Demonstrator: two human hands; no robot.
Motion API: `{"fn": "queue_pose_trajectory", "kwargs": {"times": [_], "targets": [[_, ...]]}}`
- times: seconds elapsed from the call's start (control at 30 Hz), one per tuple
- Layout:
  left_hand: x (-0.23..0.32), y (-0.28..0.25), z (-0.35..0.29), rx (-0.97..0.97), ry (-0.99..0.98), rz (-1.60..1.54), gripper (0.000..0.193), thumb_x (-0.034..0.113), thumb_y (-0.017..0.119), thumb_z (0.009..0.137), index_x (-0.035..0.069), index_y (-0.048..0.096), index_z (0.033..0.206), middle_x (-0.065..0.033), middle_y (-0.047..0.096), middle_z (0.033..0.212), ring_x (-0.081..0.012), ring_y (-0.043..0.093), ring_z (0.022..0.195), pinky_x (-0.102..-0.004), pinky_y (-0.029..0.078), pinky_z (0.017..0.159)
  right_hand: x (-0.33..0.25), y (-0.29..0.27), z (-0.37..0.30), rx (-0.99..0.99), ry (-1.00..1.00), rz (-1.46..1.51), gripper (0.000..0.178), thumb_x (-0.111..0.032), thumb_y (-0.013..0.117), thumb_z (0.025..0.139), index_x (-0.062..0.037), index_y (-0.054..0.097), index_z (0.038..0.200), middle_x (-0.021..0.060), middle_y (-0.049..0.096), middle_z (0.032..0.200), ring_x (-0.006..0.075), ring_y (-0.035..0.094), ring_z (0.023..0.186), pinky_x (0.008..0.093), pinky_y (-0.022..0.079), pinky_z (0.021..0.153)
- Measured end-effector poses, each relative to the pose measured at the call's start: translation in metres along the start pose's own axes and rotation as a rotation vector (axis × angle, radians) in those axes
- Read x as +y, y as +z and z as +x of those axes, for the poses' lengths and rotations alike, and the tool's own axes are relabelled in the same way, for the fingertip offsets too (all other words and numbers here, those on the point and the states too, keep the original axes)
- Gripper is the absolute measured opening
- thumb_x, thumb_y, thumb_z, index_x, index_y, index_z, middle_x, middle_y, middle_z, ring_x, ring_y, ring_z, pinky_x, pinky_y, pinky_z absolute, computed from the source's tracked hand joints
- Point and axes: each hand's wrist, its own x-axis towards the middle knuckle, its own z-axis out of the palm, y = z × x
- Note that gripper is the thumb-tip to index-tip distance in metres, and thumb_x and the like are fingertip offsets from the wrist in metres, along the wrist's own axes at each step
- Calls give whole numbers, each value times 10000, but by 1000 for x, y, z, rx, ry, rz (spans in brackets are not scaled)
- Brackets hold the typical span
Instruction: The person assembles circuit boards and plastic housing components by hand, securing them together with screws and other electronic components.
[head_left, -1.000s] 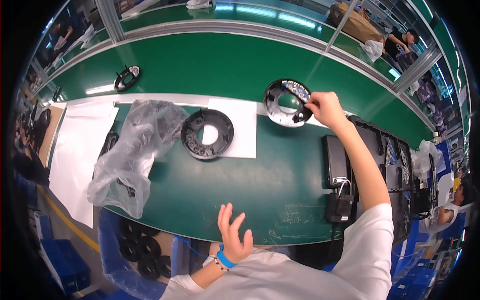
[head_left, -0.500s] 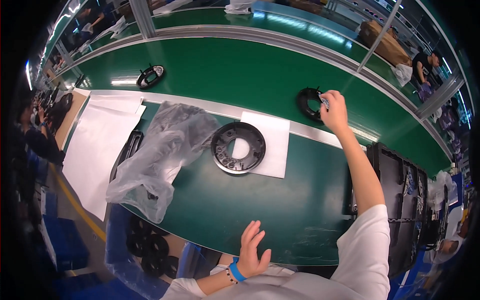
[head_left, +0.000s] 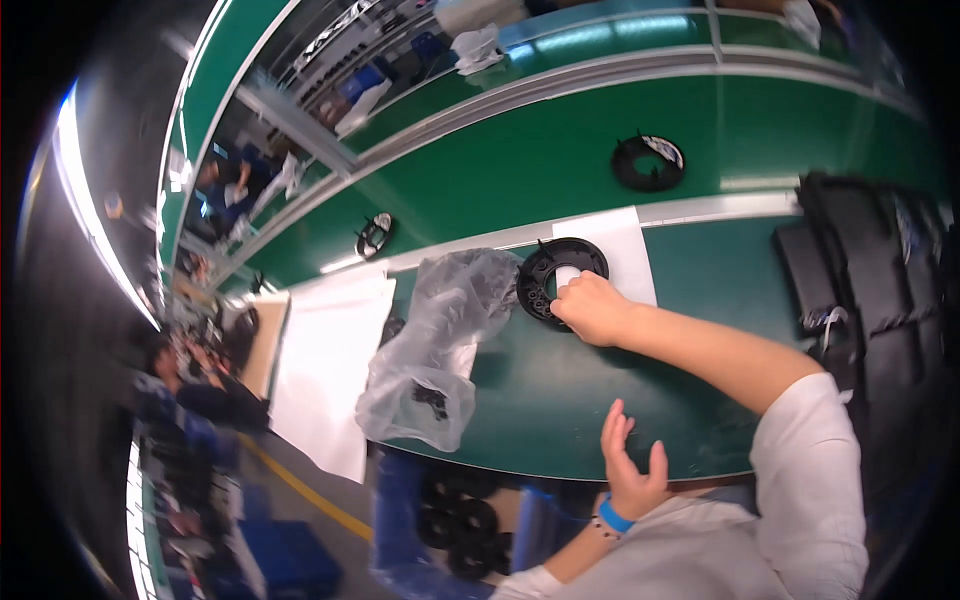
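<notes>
Now your right hand (head_left: 588, 305) meets the near ring (head_left: 534, 282) beside the bag (head_left: 420, 340), its grip unclear; your left hand (head_left: 634, 478), at the ring's five o'clock, is spread, empty. At one o'clock, the far ring (head_left: 632, 174) bears a bright piece (head_left: 663, 148); yours shows none.

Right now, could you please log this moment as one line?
right hand: at black ring, grip unclear; left hand: open, empty; plastic bag: beside black ring; another ring: on green surface
</notes>
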Motion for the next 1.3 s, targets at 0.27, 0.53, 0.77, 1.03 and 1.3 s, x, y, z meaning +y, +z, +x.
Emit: {"fn": "queue_pose_trajectory", "kwargs": {"times": [0.27,0.53,0.77,1.03,1.3], "targets": [[6,-61,19,13,-59,227,599,73,464,793,-12,168,1307,-160,234,1351,-285,281,1228,-413,316,949,-71,-31,47,379,53,364,103,-116,592,598,-28,572,648,151,580,715,298,591,668,383,476,552],[-6,-18,17,-52,-118,-144,723,-34,463,742,47,84,1352,-134,193,1379,-280,254,1250,-418,298,961,-57,-68,-62,65,263,35,137,-112,637,516,-24,617,619,143,594,656,252,615,639,324,490,533],[-9,9,29,-114,-289,-393,796,124,633,770,66,100,1357,-114,246,1328,-196,288,1203,-309,237,983,-56,-51,-95,-75,421,308,158,-108,610,535,-3,639,650,184,605,707,307,614,689,355,506,590],[4,-31,44,-274,-523,-336,671,-110,450,764,68,145,1335,-150,454,1109,-158,576,747,-250,468,669,63,-162,-190,317,658,371,208,-201,608,675,-69,651,829,138,626,771,258,616,693,327,492,626],[-25,-45,35,-143,-91,39,470,21,385,851,-24,242,1297,-171,243,1364,-272,309,1223,-352,240,1006,216,-142,-405,204,1395,-353,224,-29,581,610,-81,599,827,119,572,988,304,539,939,381,464,774]]}}
